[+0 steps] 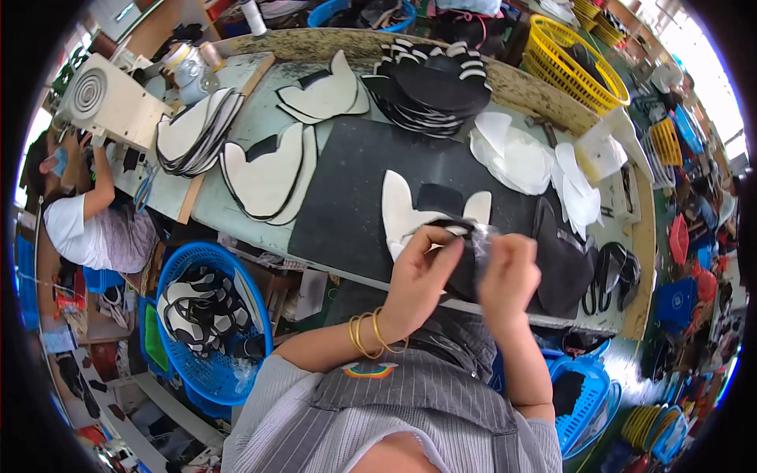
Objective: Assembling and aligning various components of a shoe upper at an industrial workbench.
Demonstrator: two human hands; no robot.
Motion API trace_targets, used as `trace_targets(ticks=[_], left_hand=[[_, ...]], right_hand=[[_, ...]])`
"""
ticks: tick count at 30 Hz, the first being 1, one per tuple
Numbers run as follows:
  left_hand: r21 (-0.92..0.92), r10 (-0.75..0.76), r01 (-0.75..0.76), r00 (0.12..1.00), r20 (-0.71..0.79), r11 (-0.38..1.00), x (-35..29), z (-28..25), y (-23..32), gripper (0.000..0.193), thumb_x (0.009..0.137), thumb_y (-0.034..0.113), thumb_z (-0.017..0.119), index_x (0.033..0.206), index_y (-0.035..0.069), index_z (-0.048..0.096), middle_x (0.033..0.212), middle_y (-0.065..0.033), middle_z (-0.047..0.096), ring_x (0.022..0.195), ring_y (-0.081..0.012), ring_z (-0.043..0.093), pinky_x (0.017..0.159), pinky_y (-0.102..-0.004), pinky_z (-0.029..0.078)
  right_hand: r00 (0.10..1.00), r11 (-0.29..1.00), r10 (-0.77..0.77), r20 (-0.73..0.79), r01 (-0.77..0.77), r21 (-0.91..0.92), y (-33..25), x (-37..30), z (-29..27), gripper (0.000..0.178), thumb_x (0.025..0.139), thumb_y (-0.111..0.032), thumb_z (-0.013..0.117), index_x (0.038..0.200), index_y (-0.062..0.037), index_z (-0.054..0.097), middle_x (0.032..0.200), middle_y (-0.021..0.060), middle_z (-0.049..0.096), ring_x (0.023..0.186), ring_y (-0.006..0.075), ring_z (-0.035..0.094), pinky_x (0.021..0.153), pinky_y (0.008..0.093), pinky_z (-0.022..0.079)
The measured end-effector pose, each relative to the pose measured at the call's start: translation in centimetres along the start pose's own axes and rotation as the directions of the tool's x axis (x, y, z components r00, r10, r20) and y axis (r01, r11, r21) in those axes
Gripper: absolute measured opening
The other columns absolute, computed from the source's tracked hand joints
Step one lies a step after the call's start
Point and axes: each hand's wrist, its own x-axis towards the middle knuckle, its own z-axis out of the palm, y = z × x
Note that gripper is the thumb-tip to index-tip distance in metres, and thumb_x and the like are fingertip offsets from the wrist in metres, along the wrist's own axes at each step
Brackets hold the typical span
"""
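Note:
Close in front of me, my left hand (419, 280) pinches a dark, curved shoe-upper piece (464, 277) between thumb and fingers. My right hand (509, 280), slightly blurred, has its fingers closed at the piece's right side, by a shiny, clear film-like bit (481, 240). Whether that film is what the right hand grips is hard to make out. Just beyond both hands, a white shoe-upper piece (398, 209) with a black tongue-shaped part (440, 197) lies on the black mat (347, 189). To the right of my right hand are black cut pieces (561, 272).
Stacked black-and-white uppers (430, 87) stand at the mat's far edge; white uppers (264, 177) lie left. Translucent white sheets (516, 158), a hammer (544, 130) and black-handled scissors (611, 276) are right. A blue basket (256, 296) holds scraps. Another person (83, 213) sits left by a machine (110, 98).

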Motion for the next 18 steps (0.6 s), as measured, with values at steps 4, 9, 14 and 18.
trace_targets(ticks=[4,9,14,18], left_hand=[[0.000,-0.224,0.224,0.974,-0.008,0.975,0.8,0.2,-2.1,0.019,0.095,0.022,0.054,0.092,0.003,0.059,0.077,0.0065,0.052,0.069,-0.0006,0.042,0.059,-0.0188,0.036],[0.584,-0.055,-0.003,0.995,0.082,0.812,1.0,-3.0,-2.3,0.024,0.093,0.020,0.058,0.090,-0.003,0.063,0.071,0.0040,0.056,0.069,-0.0020,0.046,0.061,-0.0194,0.040],[0.640,-0.005,-0.222,0.943,0.333,0.735,4.7,-2.8,0.8,0.019,0.090,0.017,0.061,0.095,-0.001,0.065,0.075,-0.0038,0.064,0.067,-0.0052,0.055,0.060,-0.0221,0.045],[0.511,-0.005,-0.844,0.517,0.856,0.165,4.2,0.5,3.3,0.018,0.080,0.018,0.064,0.096,0.011,0.063,0.071,-0.0053,0.059,0.058,-0.0212,0.059,0.049,-0.0299,0.047]], right_hand=[[0.977,0.981,-0.194,0.083,0.192,0.035,0.6,-3.6,0.7,0.006,0.084,0.000,0.057,0.089,-0.0020,0.057,0.074,0.0138,0.061,0.059,0.0327,0.059,0.053,0.0374,0.046],[0.768,0.756,0.640,0.028,-0.623,-0.202,7.9,-13.4,-6.8,0.016,0.094,-0.008,0.046,0.108,-0.0038,0.052,0.083,0.0225,0.063,0.072,0.0332,0.065,0.063,0.0376,0.049],[0.210,0.185,0.967,0.144,-0.189,-0.964,14.7,-28.0,-18.5,0.031,0.092,-0.029,0.051,0.107,-0.0027,0.058,0.090,0.0238,0.064,0.082,0.0413,0.062,0.068,0.0483,0.049],[0.668,0.738,0.640,0.380,-0.672,-0.060,6.0,-14.5,-13.0,0.040,0.094,-0.038,0.048,0.113,-0.0052,0.059,0.101,0.0183,0.064,0.090,0.0348,0.063,0.082,0.0417,0.049]])
